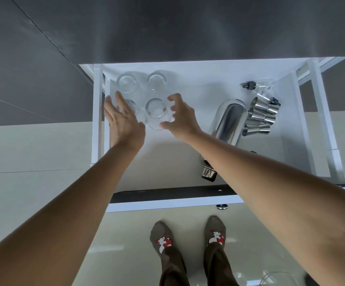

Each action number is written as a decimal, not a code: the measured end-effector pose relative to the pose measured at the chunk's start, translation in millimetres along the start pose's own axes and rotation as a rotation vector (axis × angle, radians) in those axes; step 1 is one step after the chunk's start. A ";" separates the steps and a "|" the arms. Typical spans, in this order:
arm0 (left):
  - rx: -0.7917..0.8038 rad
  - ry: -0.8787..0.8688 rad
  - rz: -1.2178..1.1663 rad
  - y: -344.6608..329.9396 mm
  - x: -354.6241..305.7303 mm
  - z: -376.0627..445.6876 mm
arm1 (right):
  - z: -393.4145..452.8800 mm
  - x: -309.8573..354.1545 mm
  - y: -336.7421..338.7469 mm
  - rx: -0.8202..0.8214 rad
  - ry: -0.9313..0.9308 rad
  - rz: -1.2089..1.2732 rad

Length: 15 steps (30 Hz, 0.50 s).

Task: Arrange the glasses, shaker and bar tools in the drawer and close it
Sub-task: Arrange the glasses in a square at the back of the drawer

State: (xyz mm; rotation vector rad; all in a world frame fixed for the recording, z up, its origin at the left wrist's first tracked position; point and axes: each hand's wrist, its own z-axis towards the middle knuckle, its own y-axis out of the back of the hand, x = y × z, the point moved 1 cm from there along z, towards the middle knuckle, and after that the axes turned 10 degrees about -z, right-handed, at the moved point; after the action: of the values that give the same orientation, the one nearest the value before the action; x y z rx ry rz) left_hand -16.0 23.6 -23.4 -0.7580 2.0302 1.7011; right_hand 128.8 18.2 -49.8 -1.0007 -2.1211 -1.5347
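Observation:
The white drawer [188, 168] stands pulled out below me. Several clear ribbed glasses stand in its far left corner: one at the back left [127, 84], one at the back right [156, 80], one in front [155, 113], and another mostly hidden under my left hand. My left hand [122, 118] hovers flat over that hidden glass with fingers apart. My right hand [180, 118] is spread beside the front glass, fingertips close to its rim, gripping nothing. On the right lies the steel shaker [230, 120], with several steel jiggers [260, 114] beside it.
Small dark-capped pourers [256, 86] lie at the drawer's back right. The dark drawer front [167, 196] has a chrome knob [222, 206]. Grey cabinet fronts rise behind. My socked feet [188, 238] stand on a glossy pale floor, with clear glassware [279, 278] at the bottom right.

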 end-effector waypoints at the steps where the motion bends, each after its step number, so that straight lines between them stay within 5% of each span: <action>1: -0.069 -0.076 0.016 -2.3 -5.1 -8.3 | -1.2 -5.6 11.2 -0.077 0.014 -0.027; 3: -0.108 -0.256 0.029 -11.6 -19.1 -28.2 | -1.9 -21.8 40.5 -0.291 0.022 -0.177; 6: 0.103 -0.419 0.006 -39.5 -40.7 -54.8 | 1.3 -55.6 87.6 -0.403 -0.088 -0.421; 11: 0.500 -0.330 -0.012 -83.9 -63.9 -76.2 | -5.6 -93.2 121.0 -0.043 -0.184 -0.321; 15: 0.628 -0.208 -0.003 -84.4 -62.3 -77.0 | -19.6 -86.1 112.7 0.025 -0.229 -0.252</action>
State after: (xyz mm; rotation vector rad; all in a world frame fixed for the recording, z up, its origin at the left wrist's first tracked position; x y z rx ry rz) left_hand 89.0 -52.2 -36.2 -0.3522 2.2149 0.9828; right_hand 265.9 -10.3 -19.7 -0.9719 -2.5014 -1.5642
